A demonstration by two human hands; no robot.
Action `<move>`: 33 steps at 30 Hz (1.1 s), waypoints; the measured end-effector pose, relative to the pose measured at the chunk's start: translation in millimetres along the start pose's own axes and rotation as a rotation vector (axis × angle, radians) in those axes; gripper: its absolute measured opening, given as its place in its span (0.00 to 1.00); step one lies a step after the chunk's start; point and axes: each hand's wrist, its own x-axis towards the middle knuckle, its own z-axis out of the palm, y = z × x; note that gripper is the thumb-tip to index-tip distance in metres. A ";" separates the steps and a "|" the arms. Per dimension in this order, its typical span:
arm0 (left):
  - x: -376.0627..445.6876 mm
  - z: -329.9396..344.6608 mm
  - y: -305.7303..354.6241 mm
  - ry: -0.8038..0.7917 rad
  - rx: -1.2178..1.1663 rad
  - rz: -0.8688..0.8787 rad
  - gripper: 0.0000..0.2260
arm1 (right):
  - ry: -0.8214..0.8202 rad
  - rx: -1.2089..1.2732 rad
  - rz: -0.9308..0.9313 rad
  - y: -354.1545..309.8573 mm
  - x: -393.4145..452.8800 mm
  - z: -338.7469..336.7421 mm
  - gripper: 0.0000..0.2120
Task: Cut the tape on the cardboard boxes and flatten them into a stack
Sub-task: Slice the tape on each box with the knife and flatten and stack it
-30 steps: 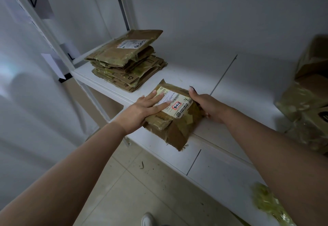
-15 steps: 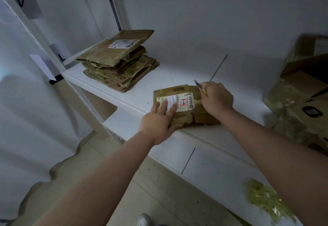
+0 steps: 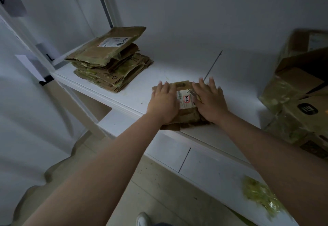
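A small flattened cardboard box point(image 3: 186, 101) with a white label lies at the front edge of the white shelf point(image 3: 177, 62). My left hand point(image 3: 164, 99) presses flat on its left half, fingers straight. My right hand point(image 3: 210, 101) presses on its right half with the fingers spread, while the thumb pins a small blade point(image 3: 192, 93) whose tip pokes out over the label. A stack of flattened boxes point(image 3: 110, 62) sits at the shelf's back left, apart from my hands.
Several unflattened taped boxes point(image 3: 298, 87) are piled at the right end of the shelf. A clump of peeled tape scraps point(image 3: 259, 195) lies on the lower ledge at the right. The shelf's white upright point(image 3: 35, 48) stands at the left. My shoe point(image 3: 142, 219) shows on the floor below.
The box has gone from tilted over the shelf edge to lying flat. My right hand went from a fist round the blade to spread fingers pressing down, and my left hand slid fully onto the box.
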 end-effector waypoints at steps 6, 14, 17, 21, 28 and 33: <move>-3.3 44.7 6.0 -0.044 0.154 -0.027 0.28 | -0.040 -0.074 -0.021 2.5 -6.5 20.0 0.31; 6.3 50.7 -1.7 -0.144 0.114 -0.018 0.30 | -0.185 -0.077 0.005 1.3 0.2 18.4 0.29; 8.2 49.3 -9.2 -0.189 0.148 0.024 0.32 | -0.216 -0.114 0.009 0.8 5.2 20.3 0.29; 6.0 50.2 -6.3 -0.166 0.184 0.013 0.34 | -0.232 -0.125 0.020 -0.5 3.8 19.7 0.29; -9.1 56.6 -2.9 0.009 0.130 -0.065 0.31 | -0.190 -0.131 0.013 -0.4 3.6 21.2 0.30; -3.2 59.9 -5.9 -0.041 0.122 -0.062 0.32 | -0.215 -0.155 0.001 2.0 6.4 23.5 0.31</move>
